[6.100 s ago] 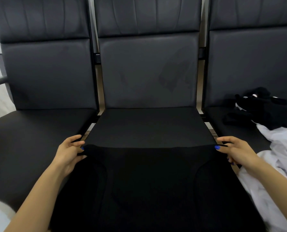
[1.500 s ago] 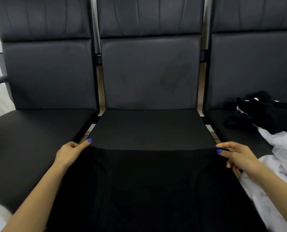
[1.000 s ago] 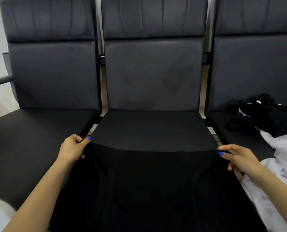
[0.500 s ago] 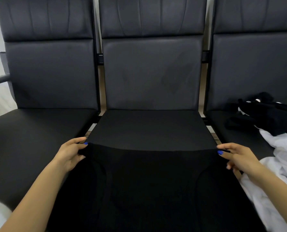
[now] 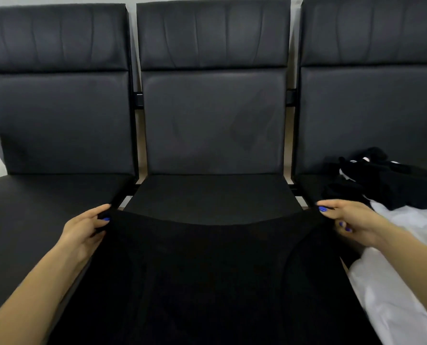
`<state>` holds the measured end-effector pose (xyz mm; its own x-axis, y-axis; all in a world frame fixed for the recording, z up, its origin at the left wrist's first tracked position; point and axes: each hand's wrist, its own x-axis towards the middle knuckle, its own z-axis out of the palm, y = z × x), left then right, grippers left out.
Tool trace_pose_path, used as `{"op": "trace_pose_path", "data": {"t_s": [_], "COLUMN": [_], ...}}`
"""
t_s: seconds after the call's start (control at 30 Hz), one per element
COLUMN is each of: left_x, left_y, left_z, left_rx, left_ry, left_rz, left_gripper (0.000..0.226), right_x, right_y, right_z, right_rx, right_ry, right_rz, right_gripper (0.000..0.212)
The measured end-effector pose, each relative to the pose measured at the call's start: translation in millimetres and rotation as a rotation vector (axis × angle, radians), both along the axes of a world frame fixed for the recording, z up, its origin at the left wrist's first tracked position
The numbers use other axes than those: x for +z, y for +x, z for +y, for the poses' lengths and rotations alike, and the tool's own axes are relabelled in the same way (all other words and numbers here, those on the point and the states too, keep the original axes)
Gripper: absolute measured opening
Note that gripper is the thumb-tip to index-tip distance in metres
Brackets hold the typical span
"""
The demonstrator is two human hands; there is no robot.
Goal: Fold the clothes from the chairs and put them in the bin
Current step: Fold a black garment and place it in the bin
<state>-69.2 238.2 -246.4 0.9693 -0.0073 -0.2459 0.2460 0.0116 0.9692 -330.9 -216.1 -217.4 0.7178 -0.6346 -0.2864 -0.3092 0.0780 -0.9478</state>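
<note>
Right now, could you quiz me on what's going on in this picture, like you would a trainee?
1. True or false: both hands pinch the far edge of the black garment.
2. Which chair holds the unfolded clothes? A) left chair B) middle chair C) right chair
3. Fill in: beside the right hand lies a ___ garment.

Key: 1. True: left hand and right hand each pinch a corner. 2. C, with the black pile. 3. White.

garment: black cloth (image 5: 207,270) spread over middle chair (image 5: 212,120) seat
left hand (image 5: 82,230): pinches far left corner
right hand (image 5: 352,220): pinches far right corner
right chair (image 5: 371,108): black clothes (image 5: 391,185), white cloth (image 5: 394,282)
</note>
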Motion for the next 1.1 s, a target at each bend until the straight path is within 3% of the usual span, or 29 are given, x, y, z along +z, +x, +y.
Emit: {"op": "trace_pose_path", "data": {"t_s": [0.33,0.57,0.7,0.83,0.97,1.1], "left_x": [72.6,114.7,102.2,52.7,5.2,-10.5], "left_y": [60.1,53.4,29.7,6.7,-28.9,-71.1], "left_z": [-16.0,-33.1,-34.6,-18.5,-3.2,-6.3], "left_rx": [0.05,0.069,0.073,0.093,0.135,0.139], "left_ry": [0.013,-0.261,-0.454,-0.553,-0.5,-0.354], "left_rz": [-0.211,-0.241,-0.198,-0.11,-0.046,-0.081], "left_gripper": [0.048,0.04,0.034,0.036,0.039,0.036], "right_x": [89.7,99.5,82.8,39.5,-4.2,-27.1], "right_y": [42.5,25.2,4.2,-23.9,-52.5,-63.9], "right_z": [-40.8,-33.6,-9.8,17.2,39.0,43.0], "right_rx": [-0.146,-0.223,-0.187,-0.173,-0.163,-0.214], "right_ry": [0.091,0.15,0.19,0.188,0.085,0.063], "right_rz": [-0.347,-0.532,-0.504,-0.368,-0.186,-0.196], "right_gripper": [0.029,0.027,0.031,0.032,0.029,0.026]}}
